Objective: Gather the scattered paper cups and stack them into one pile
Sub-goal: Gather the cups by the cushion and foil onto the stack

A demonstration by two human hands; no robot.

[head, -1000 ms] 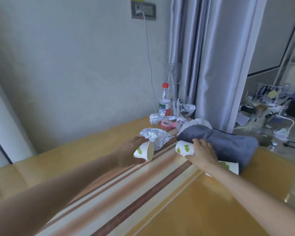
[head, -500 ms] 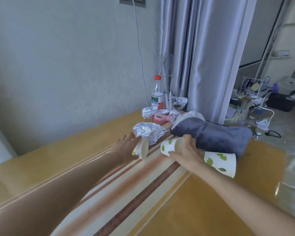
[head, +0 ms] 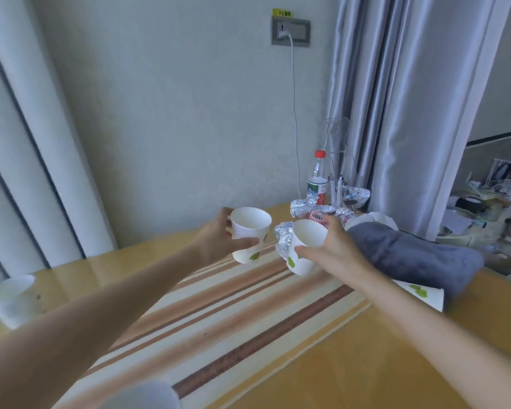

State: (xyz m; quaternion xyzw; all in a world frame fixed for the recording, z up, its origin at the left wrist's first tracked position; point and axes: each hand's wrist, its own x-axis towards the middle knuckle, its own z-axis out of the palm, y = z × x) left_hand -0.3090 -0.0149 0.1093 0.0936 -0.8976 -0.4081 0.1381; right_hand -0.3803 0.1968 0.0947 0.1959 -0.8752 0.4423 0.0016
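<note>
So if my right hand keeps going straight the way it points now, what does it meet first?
Probably the crumpled foil just beyond the cup that your right hand holds; depth is hard to judge.

Two cups are held above the striped mat (head: 219,314), side by side: the left cup (head: 250,234) in the left hand (head: 219,240), the right cup (head: 304,250) in the right hand (head: 334,249). Crumpled foil (head: 282,239) is seen just behind them. At two o'clock a folded cloth (head: 410,255) is laid on the counter (head: 351,364), a third cup (head: 422,295) lying before it. At twelve o'clock a bottle (head: 317,180) is stood by the wall.
</note>
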